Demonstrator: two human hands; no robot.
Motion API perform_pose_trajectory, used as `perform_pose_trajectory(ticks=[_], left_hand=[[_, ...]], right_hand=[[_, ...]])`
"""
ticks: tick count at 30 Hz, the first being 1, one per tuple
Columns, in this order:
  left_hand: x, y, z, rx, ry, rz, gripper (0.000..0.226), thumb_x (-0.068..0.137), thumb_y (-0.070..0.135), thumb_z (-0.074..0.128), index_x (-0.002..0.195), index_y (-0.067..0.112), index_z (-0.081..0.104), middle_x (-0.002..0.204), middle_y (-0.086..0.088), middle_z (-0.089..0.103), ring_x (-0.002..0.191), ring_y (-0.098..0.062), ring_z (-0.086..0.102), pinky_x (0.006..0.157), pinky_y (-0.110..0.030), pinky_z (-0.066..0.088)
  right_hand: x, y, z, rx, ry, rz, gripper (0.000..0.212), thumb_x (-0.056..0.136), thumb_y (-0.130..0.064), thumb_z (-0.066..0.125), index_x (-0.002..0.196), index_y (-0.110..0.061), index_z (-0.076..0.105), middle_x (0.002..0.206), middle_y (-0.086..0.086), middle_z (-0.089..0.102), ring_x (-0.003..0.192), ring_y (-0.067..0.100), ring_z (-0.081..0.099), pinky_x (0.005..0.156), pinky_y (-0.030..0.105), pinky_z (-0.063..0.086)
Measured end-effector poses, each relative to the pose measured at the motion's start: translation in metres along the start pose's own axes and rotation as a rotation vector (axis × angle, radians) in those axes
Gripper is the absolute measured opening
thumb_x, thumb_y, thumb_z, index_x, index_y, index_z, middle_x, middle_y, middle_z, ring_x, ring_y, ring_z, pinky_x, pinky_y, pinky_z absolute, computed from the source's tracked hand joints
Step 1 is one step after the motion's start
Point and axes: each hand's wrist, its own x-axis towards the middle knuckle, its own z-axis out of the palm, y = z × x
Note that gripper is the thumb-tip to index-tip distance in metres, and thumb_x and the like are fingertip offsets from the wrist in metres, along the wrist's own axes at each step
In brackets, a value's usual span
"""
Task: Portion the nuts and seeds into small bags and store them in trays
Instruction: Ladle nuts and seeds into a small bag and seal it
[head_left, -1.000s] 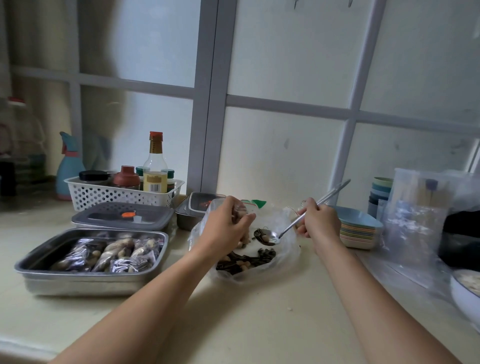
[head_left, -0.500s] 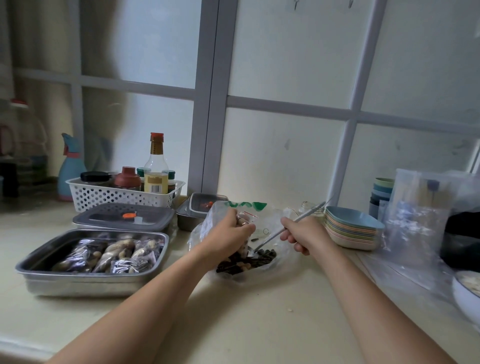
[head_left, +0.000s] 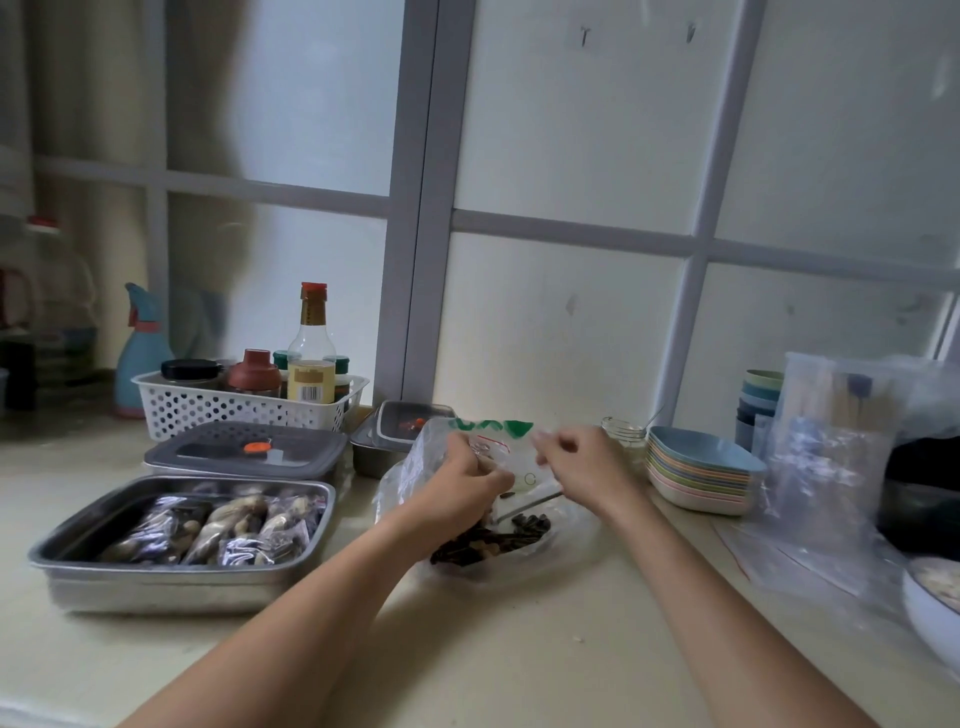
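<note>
We count one small zip bag (head_left: 514, 465), just right of the open steel tray (head_left: 156, 587) and pinched in our left hand (head_left: 460, 491). Our right hand (head_left: 582, 467) is at its far edge; we cannot tell its grip. One spoon (head_left: 535, 503) lies in the one large nut bag (head_left: 569, 525) below.

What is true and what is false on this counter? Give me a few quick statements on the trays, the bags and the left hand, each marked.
1. The open steel tray holds filled small bags. True.
2. The grey lid lies inside that tray. False: it sits behind the tray.
3. The left hand holds a small clear bag over the large bag of nuts and seeds. True.
4. The stack of pastel dishes stands left of the tray. False: it stands to the right of both hands.
5. The red-capped bottle lies flat on the counter. False: it stands upright in the white basket.
</note>
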Motion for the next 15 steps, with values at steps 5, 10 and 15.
perform_pose_trajectory(ticks=[5, 10, 15], left_hand=[[-0.001, -0.001, -0.002, -0.016, -0.068, 0.046, 0.047, 0.098, 0.014, 0.065, 0.128, 0.022, 0.03, 0.109, -0.008, 0.054, 0.074, -0.008, 0.056, 0.059, -0.018, 0.047], [0.0, -0.005, -0.003, -0.062, -0.069, 0.01, 0.053, 0.097, 0.0, 0.058, 0.132, 0.012, 0.02, 0.086, -0.013, 0.055, 0.072, -0.022, 0.056, 0.062, -0.028, 0.048], [-0.001, -0.004, -0.003, -0.077, -0.066, 0.043, 0.053, 0.099, 0.002, 0.059, 0.134, 0.013, 0.021, 0.08, -0.013, 0.059, 0.072, -0.023, 0.058, 0.06, -0.024, 0.05]], right_hand=[[-0.009, -0.022, 0.011, 0.096, -0.208, -0.352, 0.016, 0.098, -0.047, 0.063, 0.092, -0.034, 0.068, 0.097, -0.01, 0.06, 0.068, 0.004, 0.055, 0.066, 0.022, 0.046], [-0.005, -0.014, 0.013, -0.126, -0.196, -0.335, 0.004, 0.094, -0.041, 0.07, 0.091, -0.039, 0.069, 0.111, -0.012, 0.054, 0.077, 0.001, 0.055, 0.072, 0.016, 0.041], [-0.002, -0.01, 0.011, -0.107, -0.23, -0.298, 0.013, 0.091, -0.044, 0.072, 0.101, -0.035, 0.075, 0.111, -0.012, 0.06, 0.093, 0.005, 0.063, 0.085, 0.03, 0.056]])
